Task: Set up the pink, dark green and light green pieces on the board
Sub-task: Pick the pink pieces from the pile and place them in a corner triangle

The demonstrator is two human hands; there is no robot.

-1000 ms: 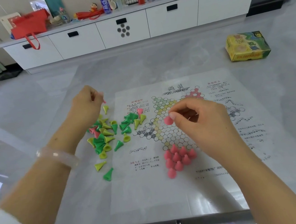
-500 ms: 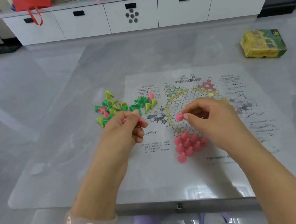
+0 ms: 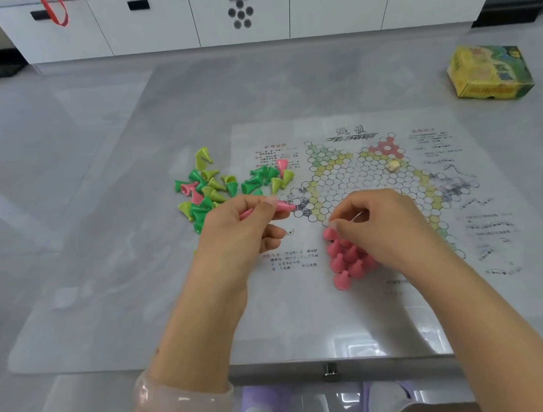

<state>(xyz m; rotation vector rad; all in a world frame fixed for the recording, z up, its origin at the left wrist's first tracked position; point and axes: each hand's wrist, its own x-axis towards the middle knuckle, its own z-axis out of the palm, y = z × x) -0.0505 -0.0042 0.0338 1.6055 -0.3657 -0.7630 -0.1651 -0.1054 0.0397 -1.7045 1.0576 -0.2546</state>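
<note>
1. Pink pieces (image 3: pixel 346 258): smooth matte plastic, cone-bodied with rounded tops, standing packed tight in a cluster on the near point of the star on the board; the right hand covers part of the cluster.
2. Board (image 3: pixel 372 303): thin white printed sheet, flat under a clear glossy cover, star of small hexagon/circle cells tinted yellow-green, a pink-tinted point at the far side, blocks of small text on both sides.
3. Right hand (image 3: pixel 379 226): palm down over the cluster, fingers curled, thumb and index fingertip pinching a pink pawn (image 3: pixel 329 232) at the far-left edge of the cluster, touching or just above the board, cannot tell which.
4. Left hand (image 3: pixel 242 230): knuckles up, just left of the star, fingers curled, pinching a pink cone piece (image 3: pixel 284 206) that lies sideways, its tip poking right over the board's left star point; a bit more pink shows at the hand's left side.
5. Loose pile (image 3: pixel 219 186): dark green, light green and a few pink hollow cones, glossy plastic, tumbled on their sides, off the board's left edge and partly over it, just beyond the left hand.
6. Bangle (image 3: pixel 182 404): pale pink, translucent, smooth, round the left wrist.
7. Table (image 3: pixel 109 296): grey, shiny, reflective.
8. Box (image 3: pixel 491 73): yellow-green cardboard, far right on the table, well apart from the board.
</note>
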